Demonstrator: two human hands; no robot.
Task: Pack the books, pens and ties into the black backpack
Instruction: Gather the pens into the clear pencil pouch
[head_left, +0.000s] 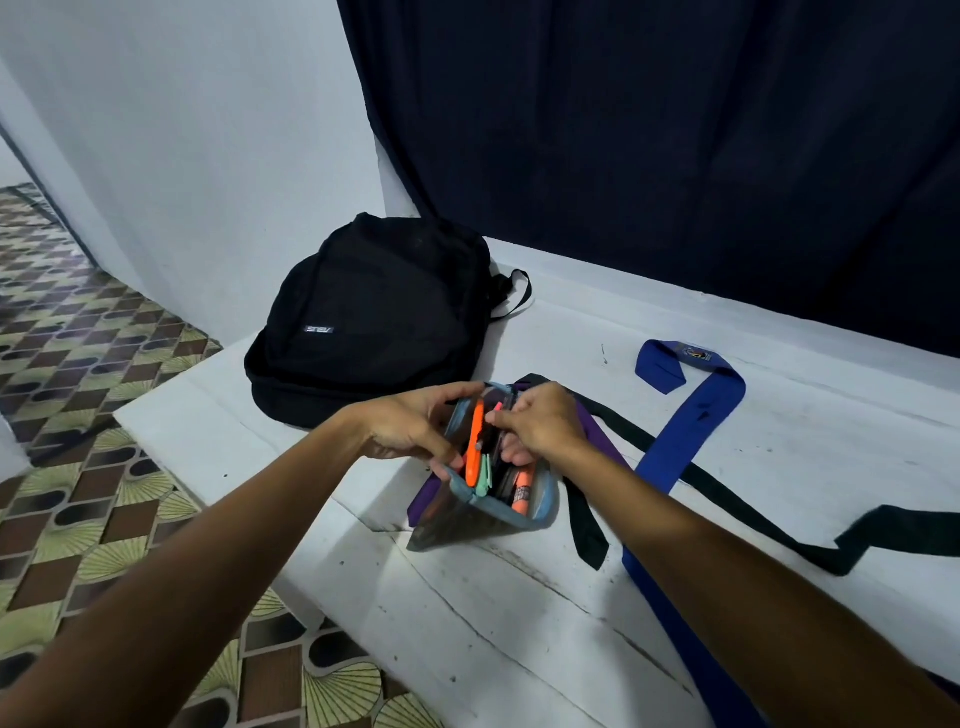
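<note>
The black backpack (379, 317) lies zipped and flat at the far left of the white table (519, 597). In front of it, a blue-edged pencil case (543, 506) stands open, filled with orange, green and pink pens (474, 447). My left hand (415, 426) grips the case's left rim. My right hand (540, 423) pinches into the case from the right, fingers among the pens. A purple tie (597, 431) lies under the case. A black tie (727, 499) and a blue tie (680, 436) stretch across the table to the right. No books are in view.
A dark navy curtain (675, 130) hangs behind the table. A white wall (197, 130) stands at the left. Patterned floor tiles (78, 467) run along the table's left edge.
</note>
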